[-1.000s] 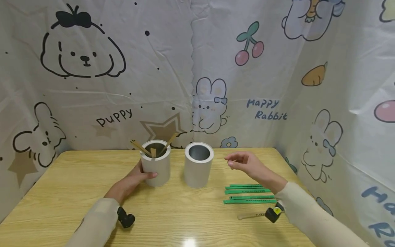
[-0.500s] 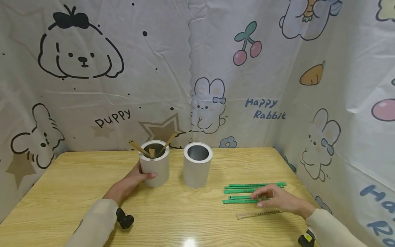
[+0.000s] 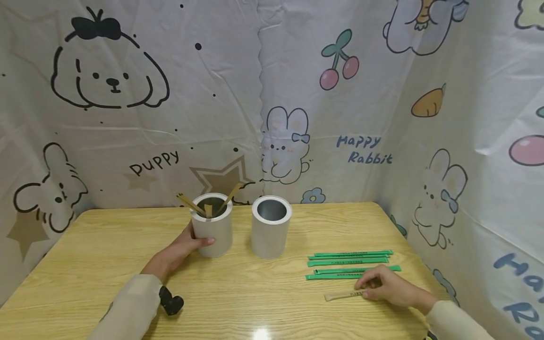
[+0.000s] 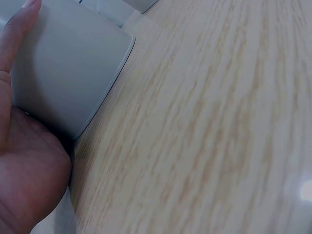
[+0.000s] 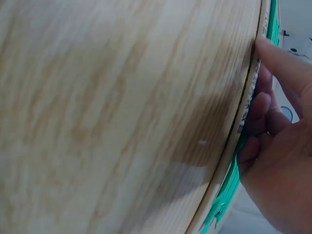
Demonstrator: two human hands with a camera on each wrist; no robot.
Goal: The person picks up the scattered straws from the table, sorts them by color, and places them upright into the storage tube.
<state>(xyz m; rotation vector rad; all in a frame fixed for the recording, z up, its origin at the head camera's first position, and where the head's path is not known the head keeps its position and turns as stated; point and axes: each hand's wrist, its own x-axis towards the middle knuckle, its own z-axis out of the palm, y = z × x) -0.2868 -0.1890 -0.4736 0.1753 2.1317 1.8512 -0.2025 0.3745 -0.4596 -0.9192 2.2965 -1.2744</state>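
Observation:
My left hand grips the left white cylindrical holder, thumb across its front. Several tan straws lean out of that holder's mouth. A second white holder stands upright to its right, with no straws showing above its rim. At the right, my right hand pinches a tan paper-wrapped straw with printed lettering, lying on the table. In the right wrist view the thumb is on one side of this straw and the fingers are on the other.
Several green-wrapped straws lie roughly parallel just beyond my right hand. The wood-grain table ends at a printed cloth behind and at the sides. A bright light reflection shows near the front.
My right hand has come from beside the second holder, down and to the right, past the green straws to the tan straw, and now pinches it. The left hand keeps its grip.

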